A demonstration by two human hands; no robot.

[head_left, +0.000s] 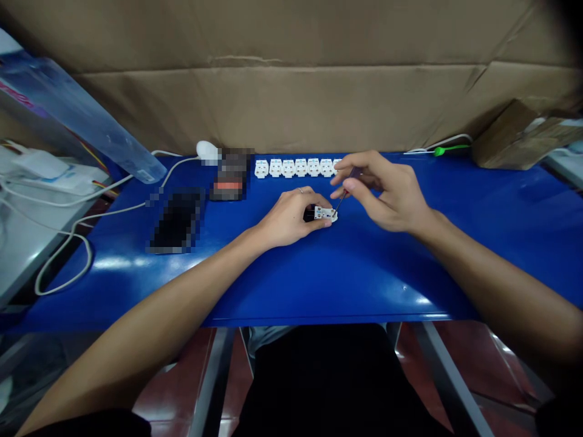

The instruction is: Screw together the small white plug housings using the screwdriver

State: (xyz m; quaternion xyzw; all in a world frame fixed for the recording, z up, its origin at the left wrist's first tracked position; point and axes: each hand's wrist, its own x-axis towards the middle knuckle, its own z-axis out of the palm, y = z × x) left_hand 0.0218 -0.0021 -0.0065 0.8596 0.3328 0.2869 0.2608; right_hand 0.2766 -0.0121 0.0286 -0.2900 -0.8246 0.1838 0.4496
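Observation:
My left hand (294, 215) is closed around a small white plastic part (325, 212) with holes and metal bits, held low over the blue tabletop. Between the thumb and fingers of my right hand (385, 188) is a screwdriver (342, 197) with a thin dark shaft. Its tip meets the right end of the white part; whether it sits in a screw cannot be made out. Behind my hands stands a row of several similar white plastic pieces (300, 167), the rightmost partly hidden by my right fingers.
On the blue table (319, 279), a dark phone (177, 220) and a blurred-out dark object (231, 176) lie to the left. White cables (86, 255) loop at the left edge. A cardboard box (514, 136) and a green-tipped item (439, 151) stand at the back right.

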